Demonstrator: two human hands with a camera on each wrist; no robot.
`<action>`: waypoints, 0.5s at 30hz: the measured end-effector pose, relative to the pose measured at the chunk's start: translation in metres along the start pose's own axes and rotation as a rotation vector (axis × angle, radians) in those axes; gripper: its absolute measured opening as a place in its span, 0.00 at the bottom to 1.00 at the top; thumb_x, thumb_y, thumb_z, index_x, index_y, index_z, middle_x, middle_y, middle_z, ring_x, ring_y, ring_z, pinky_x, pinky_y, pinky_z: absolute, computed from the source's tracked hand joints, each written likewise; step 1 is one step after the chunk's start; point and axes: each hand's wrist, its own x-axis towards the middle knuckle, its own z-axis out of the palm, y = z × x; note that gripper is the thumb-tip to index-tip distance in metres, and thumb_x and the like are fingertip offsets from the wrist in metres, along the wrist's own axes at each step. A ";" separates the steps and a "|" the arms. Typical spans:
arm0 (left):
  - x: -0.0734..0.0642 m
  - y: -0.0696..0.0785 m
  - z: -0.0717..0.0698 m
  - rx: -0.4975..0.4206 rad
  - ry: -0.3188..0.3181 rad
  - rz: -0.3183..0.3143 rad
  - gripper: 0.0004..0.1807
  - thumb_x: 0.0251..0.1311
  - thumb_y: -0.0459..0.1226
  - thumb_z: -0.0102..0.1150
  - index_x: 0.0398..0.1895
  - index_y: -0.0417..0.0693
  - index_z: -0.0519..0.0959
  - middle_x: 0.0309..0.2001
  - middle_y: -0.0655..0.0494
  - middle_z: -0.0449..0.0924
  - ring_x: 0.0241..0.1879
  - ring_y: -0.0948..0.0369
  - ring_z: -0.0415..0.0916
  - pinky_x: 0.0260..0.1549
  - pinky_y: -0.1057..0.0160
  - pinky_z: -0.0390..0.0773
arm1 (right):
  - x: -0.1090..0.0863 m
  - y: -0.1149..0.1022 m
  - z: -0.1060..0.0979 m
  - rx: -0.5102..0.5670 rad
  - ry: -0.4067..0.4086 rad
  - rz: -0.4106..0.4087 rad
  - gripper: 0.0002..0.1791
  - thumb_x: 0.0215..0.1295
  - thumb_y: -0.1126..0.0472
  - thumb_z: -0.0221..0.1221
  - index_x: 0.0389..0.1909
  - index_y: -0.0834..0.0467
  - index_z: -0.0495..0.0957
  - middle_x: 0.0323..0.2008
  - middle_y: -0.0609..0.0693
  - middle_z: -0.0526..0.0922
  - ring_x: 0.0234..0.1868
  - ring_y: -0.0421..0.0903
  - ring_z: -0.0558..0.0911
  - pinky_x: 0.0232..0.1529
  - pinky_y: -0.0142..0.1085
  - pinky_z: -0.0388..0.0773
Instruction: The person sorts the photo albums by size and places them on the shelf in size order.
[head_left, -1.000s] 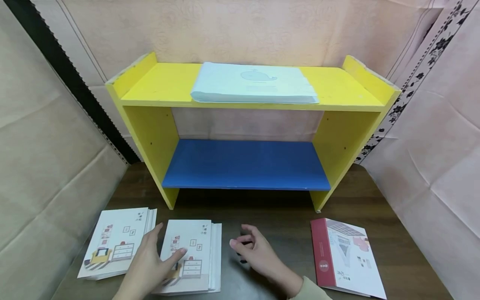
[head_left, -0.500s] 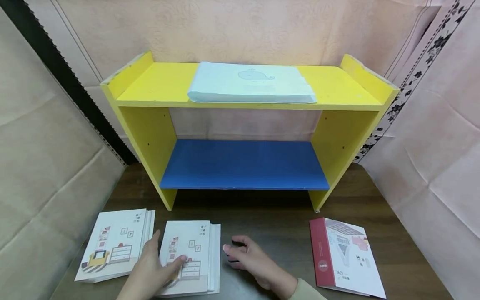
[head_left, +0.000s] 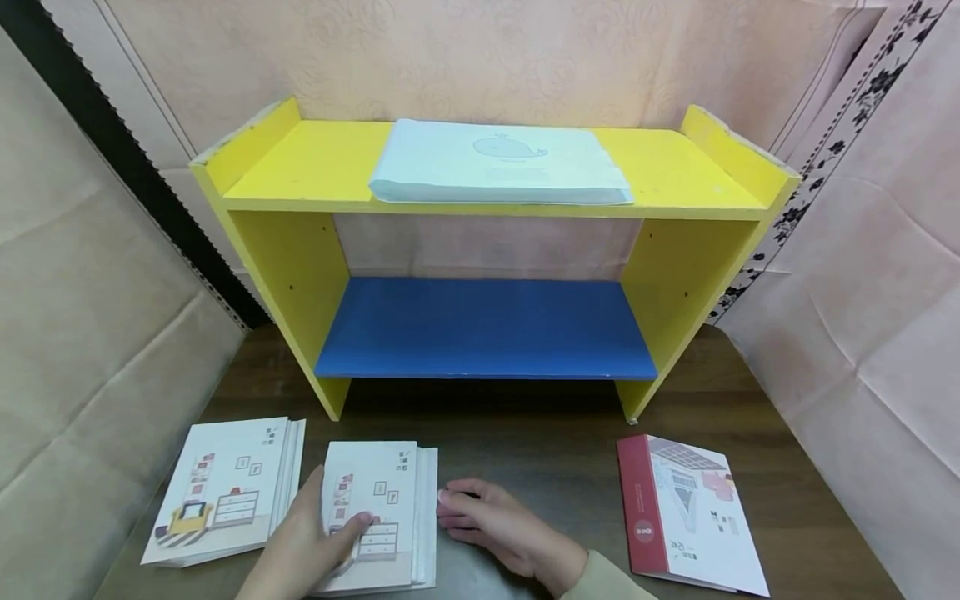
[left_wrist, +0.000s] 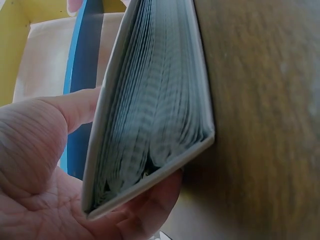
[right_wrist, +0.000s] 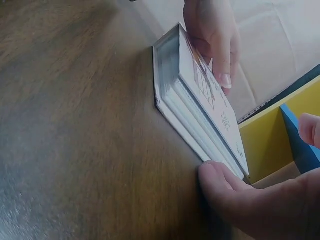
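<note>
A white photo album (head_left: 371, 479) with room drawings on its cover lies on the table. My left hand (head_left: 300, 537) grips its left side, thumb on the cover; in the left wrist view, that hand's fingers reach under the spine of the album (left_wrist: 155, 90). From the right, my right hand (head_left: 506, 525) brings its fingertips to the album's page edge. In the right wrist view, one fingertip of the right hand (right_wrist: 265, 202) touches the lower corner of the album (right_wrist: 220, 105), while the thumb stands apart. A similar white album (head_left: 225, 487) lies to the left.
Behind the albums stands a yellow shelf unit (head_left: 277, 250) with a blue lower shelf (head_left: 483, 325). A pale blue whale-print album (head_left: 502, 162) lies on its top board. At the right, a red-spined album (head_left: 693, 517) lies on the table. Cloth hangs around three sides.
My right hand has moved left to the album's page edge. The left hand has kept its grip. The whole view has shifted slightly.
</note>
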 end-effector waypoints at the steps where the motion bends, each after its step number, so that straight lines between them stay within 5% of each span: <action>1: 0.000 0.000 0.000 -0.001 -0.002 0.007 0.73 0.41 0.72 0.61 0.74 0.30 0.39 0.71 0.26 0.42 0.66 0.32 0.53 0.58 0.35 0.59 | 0.000 0.000 0.000 0.000 -0.004 -0.001 0.39 0.64 0.46 0.63 0.65 0.68 0.62 0.49 0.58 0.80 0.52 0.53 0.79 0.54 0.48 0.75; 15: 0.001 0.000 0.003 -0.036 -0.012 0.062 0.66 0.49 0.62 0.66 0.73 0.29 0.39 0.71 0.28 0.43 0.68 0.33 0.47 0.62 0.36 0.55 | -0.003 -0.004 0.008 0.006 0.046 -0.028 0.35 0.66 0.47 0.60 0.58 0.73 0.69 0.47 0.58 0.81 0.50 0.51 0.79 0.55 0.46 0.75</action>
